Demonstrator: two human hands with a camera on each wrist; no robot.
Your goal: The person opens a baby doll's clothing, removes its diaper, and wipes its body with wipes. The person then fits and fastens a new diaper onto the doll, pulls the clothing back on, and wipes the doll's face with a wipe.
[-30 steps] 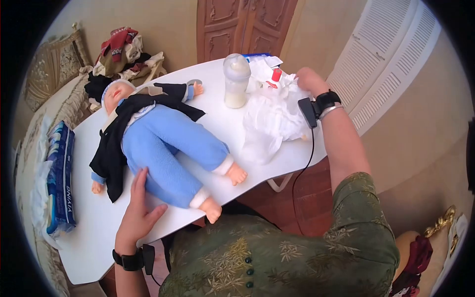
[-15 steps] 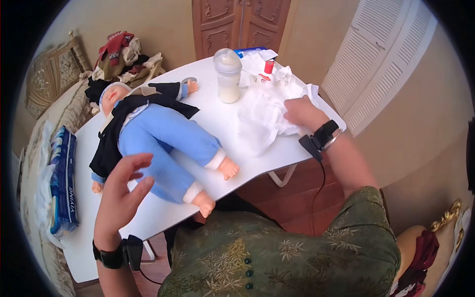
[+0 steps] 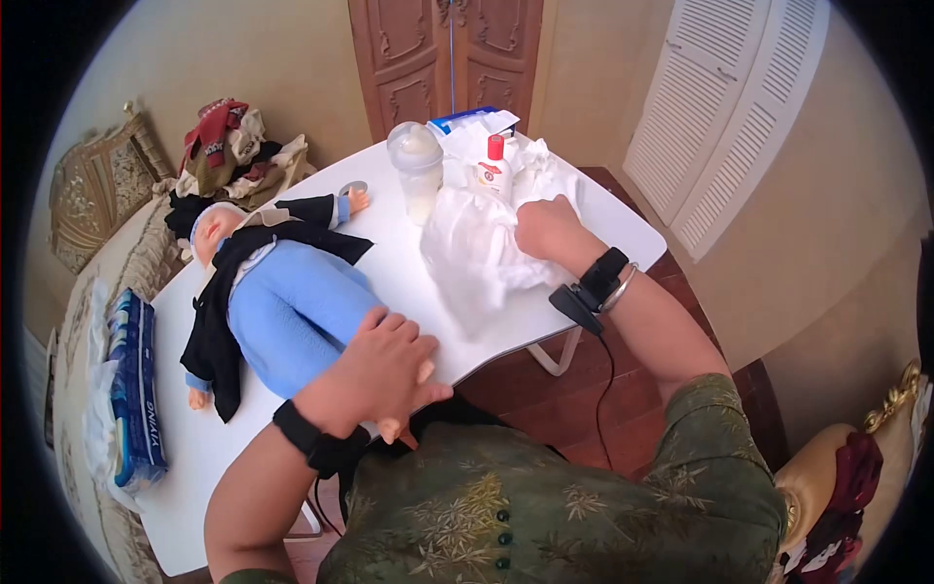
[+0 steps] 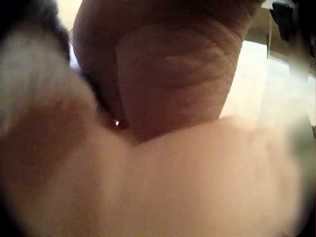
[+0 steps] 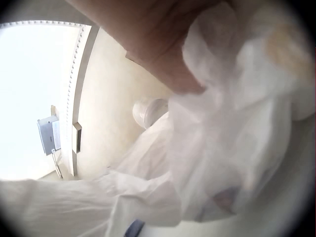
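Observation:
A doll in blue pants with white cuffs and a black garment lies face up on the white table. My left hand grips the doll's lower legs; fingers curve over the ankles and toes show beside the thumb. The left wrist view shows skin and a pale cuff very close and blurred. On the right, my right hand pinches a crumpled, thin white sheet, translucent in the right wrist view. Behind it stand a white bottle with a red cap and a baby bottle.
A blue YIYING pack rests at the table's left edge. At the far edge lies a blue-and-white packet. Piled clothes sit beyond the doll's head, near a bed. A cable hangs from the right wrist.
My left hand lifted off beside the doll's leg, then came across onto its ankles. My right hand drew back from the far right and took hold of the white sheet, pulling it leftward.

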